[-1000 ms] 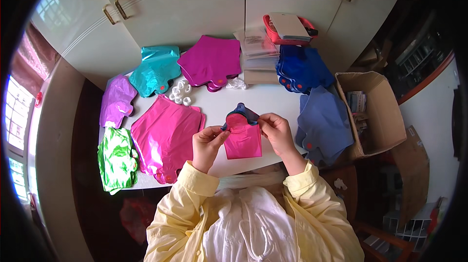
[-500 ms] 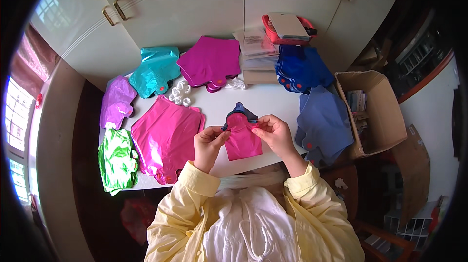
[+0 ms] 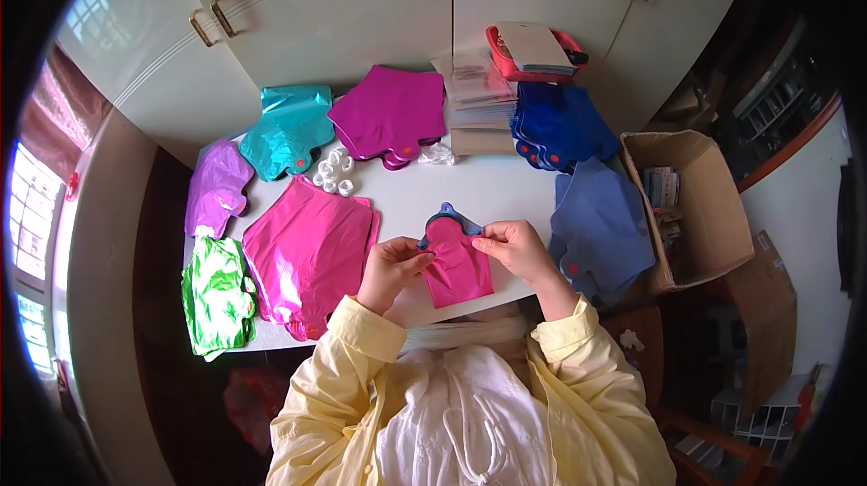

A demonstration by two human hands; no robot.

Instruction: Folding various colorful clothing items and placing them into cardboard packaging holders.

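Note:
Over the near middle of the white table (image 3: 406, 206) I hold a small folded pink foil balloon (image 3: 459, 274), with dark blue foil (image 3: 446, 211) edging its rounded top. My left hand (image 3: 394, 271) pinches its left side between thumb and fingers. On the opposite side, my right hand (image 3: 519, 251) pinches the edge where pink and blue meet. To the left of my hands lies a stack of flat pink foil balloons (image 3: 307, 238). Flat grey-blue foil balloons (image 3: 601, 228) lie to the right.
Around the table lie green (image 3: 217, 296), lilac (image 3: 217, 183), teal (image 3: 289, 129), purple (image 3: 388, 111) and dark blue foil balloons (image 3: 564, 125). White ribbon rolls (image 3: 336, 170) sit near a stack of clear plastic sleeves (image 3: 479, 93). A red basket (image 3: 533, 75) and cardboard box (image 3: 713, 242) stand beyond.
The folded foil piece has shifted slightly down and toward me, and its blue top now lies flatter. Both hands keep pinching its sides, a little lower than before.

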